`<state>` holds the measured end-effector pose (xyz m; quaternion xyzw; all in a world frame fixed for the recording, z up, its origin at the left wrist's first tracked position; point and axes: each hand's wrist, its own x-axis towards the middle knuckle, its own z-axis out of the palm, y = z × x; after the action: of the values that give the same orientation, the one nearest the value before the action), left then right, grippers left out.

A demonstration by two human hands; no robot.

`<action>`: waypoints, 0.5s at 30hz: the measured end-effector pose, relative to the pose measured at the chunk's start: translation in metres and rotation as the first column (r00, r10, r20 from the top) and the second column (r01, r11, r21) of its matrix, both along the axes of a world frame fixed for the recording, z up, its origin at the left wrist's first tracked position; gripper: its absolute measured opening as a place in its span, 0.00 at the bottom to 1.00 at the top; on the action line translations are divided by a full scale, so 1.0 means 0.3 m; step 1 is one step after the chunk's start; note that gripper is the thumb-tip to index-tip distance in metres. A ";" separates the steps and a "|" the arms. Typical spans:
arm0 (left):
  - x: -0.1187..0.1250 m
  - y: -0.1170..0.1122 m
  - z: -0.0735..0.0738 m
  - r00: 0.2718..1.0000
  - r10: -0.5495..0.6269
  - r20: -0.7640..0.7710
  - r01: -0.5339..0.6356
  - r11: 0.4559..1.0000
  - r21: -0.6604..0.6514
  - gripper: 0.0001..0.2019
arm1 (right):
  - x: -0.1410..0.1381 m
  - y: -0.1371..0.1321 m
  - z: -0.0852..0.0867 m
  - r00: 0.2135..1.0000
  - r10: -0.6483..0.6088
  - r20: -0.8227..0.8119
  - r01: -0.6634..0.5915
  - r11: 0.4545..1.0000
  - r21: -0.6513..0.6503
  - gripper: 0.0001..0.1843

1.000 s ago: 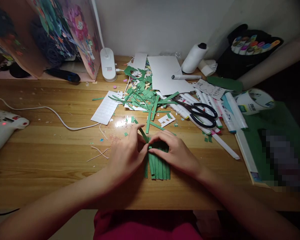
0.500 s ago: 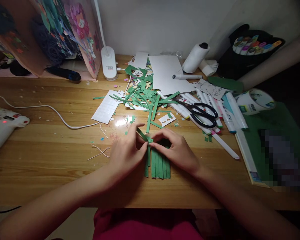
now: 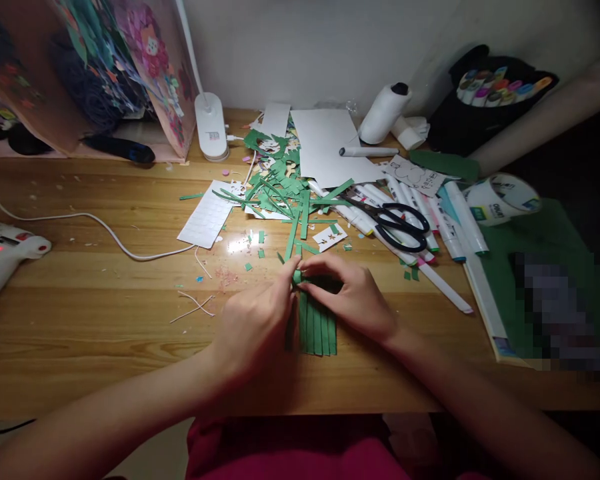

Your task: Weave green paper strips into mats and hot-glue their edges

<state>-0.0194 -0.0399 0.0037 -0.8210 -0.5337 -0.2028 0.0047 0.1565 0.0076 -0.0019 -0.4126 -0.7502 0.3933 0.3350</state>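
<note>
My left hand [image 3: 260,313] and my right hand [image 3: 357,293] meet near the front middle of the desk. Between their fingertips is a small folded green paper strip [image 3: 297,276], pinched from both sides. Under and beside the right hand lies a row of green strips [image 3: 319,330], side by side and pointing toward me. The left hand's fingers partly hide another green strip below the fold. Loose green strips [image 3: 293,230] lie just beyond my fingertips.
Black-handled scissors [image 3: 403,227] lie on several markers [image 3: 453,230] to the right. Green scraps [image 3: 283,170] and white paper [image 3: 325,147] pile up at the back. A glue gun [image 3: 10,253] with a lit red light lies left, near a white cable [image 3: 115,240]. Tape roll [image 3: 503,200] stands right.
My left hand has turned over and its fingers have closed in around the green strip, folding its end that stuck up. My right hand keeps its pinch. The view has shifted slightly.
</note>
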 end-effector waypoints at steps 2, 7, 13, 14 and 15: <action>0.002 -0.005 0.002 0.999 -0.028 -0.045 0.030 0.998 0.052 0.21 | -0.005 0.000 -0.004 1.000 -0.013 0.000 0.013 1.000 0.028 0.15; 0.006 -0.003 0.019 0.986 -0.123 -0.113 0.135 0.985 0.105 0.19 | -0.005 0.007 -0.009 0.999 -0.006 -0.049 0.010 0.995 0.100 0.13; 0.036 -0.043 0.037 0.906 -0.243 -0.347 0.298 0.948 0.115 0.17 | 0.009 0.022 0.002 0.992 0.088 0.089 -0.105 0.974 0.200 0.12; 0.040 -0.052 0.034 0.891 -0.251 -0.379 0.314 0.942 0.114 0.16 | 0.013 0.023 0.005 0.988 0.114 0.104 -0.133 0.971 0.198 0.13; 0.042 -0.060 0.031 0.879 -0.255 -0.402 0.324 0.939 0.114 0.16 | 0.018 0.024 0.008 0.984 0.139 0.116 -0.159 0.968 0.193 0.14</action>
<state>-0.0069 -0.0579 0.0129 -0.9115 -0.3730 -0.0844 0.1513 0.1618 0.0147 0.0005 -0.3384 -0.8311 0.3179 0.3061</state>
